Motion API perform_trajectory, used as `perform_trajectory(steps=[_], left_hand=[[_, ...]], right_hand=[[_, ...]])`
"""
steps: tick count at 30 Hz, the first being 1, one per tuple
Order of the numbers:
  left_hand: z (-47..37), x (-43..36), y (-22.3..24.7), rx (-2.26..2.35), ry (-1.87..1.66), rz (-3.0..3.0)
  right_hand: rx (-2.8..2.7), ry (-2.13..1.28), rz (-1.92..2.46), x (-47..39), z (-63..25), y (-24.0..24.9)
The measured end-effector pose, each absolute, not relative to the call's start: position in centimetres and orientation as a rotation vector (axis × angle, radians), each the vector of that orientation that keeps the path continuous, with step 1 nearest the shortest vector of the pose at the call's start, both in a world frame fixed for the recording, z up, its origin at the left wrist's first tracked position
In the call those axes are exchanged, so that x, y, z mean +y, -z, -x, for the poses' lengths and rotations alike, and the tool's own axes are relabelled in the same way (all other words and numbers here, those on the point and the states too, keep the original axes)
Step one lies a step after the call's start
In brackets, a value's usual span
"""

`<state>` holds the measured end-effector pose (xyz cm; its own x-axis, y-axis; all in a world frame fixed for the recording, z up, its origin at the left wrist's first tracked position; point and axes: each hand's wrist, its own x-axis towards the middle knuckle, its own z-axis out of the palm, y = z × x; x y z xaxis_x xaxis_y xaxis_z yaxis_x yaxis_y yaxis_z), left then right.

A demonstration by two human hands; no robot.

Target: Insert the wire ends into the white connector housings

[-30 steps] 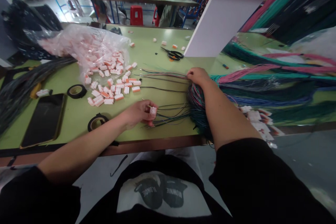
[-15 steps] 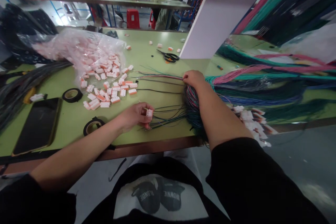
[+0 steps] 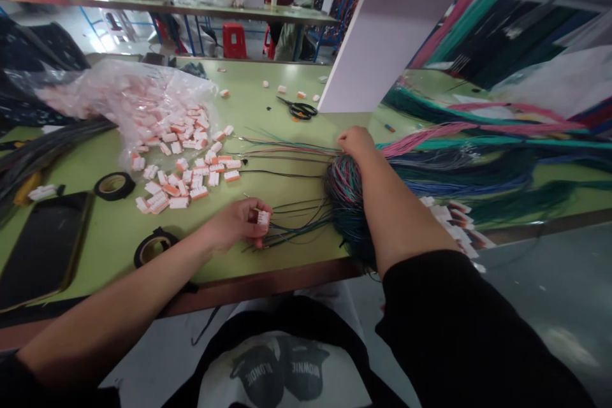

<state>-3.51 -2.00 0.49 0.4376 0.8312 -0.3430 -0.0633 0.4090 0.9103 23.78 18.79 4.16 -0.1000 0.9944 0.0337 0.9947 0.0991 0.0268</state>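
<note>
Between the fingers of my left hand [image 3: 245, 222] is a small white connector [image 3: 262, 218], held above the green table near its front edge. Thin dark wires [image 3: 301, 224] run from beside it to a tangled bundle of coloured wires [image 3: 345, 182]. My right hand [image 3: 354, 142] is bent over the upper side of that bundle, fingers curled together; whatever they pinch is hidden. More thin wires [image 3: 287, 148] stretch left from near my right hand. Loose white and orange connectors [image 3: 198, 177] lie in a pile left of the wires.
A clear bag [image 3: 143, 95] of connectors sits at the back left. Black tape rolls [image 3: 115, 186], a phone [image 3: 45, 242] and scissors [image 3: 300, 108] lie on the table [image 3: 287, 255]. A white post [image 3: 363, 38] rises behind. Long wire bundles [image 3: 459, 166] extend right.
The view has shifted slightly, moving most things left and down in the picture. My right hand has lifted a little off the wires. My left hand still holds the connector.
</note>
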Motion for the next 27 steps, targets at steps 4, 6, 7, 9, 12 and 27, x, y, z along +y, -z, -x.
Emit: perform_trajectory(steps=[4,6,7,9,12,27], left_hand=[[3.4,-2.2,-0.9,0.953,-0.692,-0.972],[3.4,-2.3,-1.0,0.95,-0.684,-0.97],[3.4,-2.3,-1.0,0.948,-0.681,-0.97],[3.3,-2.4,-1.0,0.944,-0.68,-0.968],[3.3,-2.5,-0.9,0.924,-0.686,-0.969],[3.1,-2.2,-0.8,0.95,-0.685,-0.898]], right_hand=[[-2.46,0.165,2.189,18.9,-22.5,-4.2],[-2.568,0.23,2.183,18.9,-21.9,-4.3],[-2.616,0.258,2.166,18.9,-21.6,-4.4],[-2.694,0.293,2.118,18.8,-21.2,-4.6],[-2.75,0.28,2.085,18.8,-20.7,-4.7],[-2.386,0.254,2.198,19.7,-21.1,-3.7]])
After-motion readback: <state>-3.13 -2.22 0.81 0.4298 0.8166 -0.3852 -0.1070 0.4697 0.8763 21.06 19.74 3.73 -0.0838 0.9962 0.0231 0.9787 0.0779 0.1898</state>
